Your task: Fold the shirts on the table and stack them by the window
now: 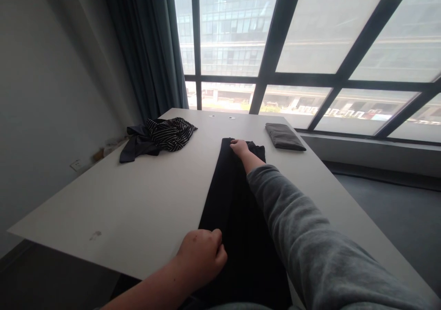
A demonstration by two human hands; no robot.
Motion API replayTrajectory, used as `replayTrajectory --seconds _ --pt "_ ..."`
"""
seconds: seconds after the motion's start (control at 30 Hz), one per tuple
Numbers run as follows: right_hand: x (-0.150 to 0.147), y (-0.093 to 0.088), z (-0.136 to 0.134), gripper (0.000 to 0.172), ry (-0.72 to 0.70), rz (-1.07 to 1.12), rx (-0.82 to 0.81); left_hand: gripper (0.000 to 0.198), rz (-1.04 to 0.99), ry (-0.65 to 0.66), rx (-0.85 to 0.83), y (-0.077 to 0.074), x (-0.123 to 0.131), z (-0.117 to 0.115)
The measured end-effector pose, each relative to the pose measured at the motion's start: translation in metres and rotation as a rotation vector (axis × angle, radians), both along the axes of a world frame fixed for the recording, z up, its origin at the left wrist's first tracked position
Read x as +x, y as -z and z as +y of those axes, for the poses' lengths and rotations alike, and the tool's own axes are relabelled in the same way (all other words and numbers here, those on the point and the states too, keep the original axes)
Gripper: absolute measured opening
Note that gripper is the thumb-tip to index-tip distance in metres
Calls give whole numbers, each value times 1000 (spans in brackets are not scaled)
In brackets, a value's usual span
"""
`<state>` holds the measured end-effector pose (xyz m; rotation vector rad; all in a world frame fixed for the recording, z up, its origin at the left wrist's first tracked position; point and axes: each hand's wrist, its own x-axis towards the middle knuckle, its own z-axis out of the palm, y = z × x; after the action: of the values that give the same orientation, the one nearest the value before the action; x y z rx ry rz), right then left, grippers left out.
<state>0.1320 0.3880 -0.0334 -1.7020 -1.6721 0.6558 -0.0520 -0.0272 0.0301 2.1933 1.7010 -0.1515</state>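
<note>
A long black garment (234, 200) lies stretched along the white table (138, 200), running from the near edge toward the window. My left hand (203, 255) is closed at the near end, pinching the garment's left edge. My right hand (239, 148), on a grey-sleeved arm, reaches to the far end and grips the cloth there with bent fingers.
A crumpled black and white striped garment (161, 135) lies at the table's far left. A folded dark grey cloth (284, 136) sits at the far right. Large windows and a dark curtain (148, 48) stand behind the table; grey floor lies to the right.
</note>
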Motion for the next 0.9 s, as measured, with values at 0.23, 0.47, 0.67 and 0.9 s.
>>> replayTrajectory --seconds 0.23,0.47,0.67,0.9 --pt "7 12 2 54 -33 -170 10 25 6 97 -40 2 10 9" --pt "7 27 1 52 -64 -358 43 32 26 123 -105 6 18 17" --pt "10 39 -4 54 -83 -447 68 32 23 96 -81 9 17 17" --pt "9 35 -4 55 -97 -486 98 34 67 120 -103 12 27 9"
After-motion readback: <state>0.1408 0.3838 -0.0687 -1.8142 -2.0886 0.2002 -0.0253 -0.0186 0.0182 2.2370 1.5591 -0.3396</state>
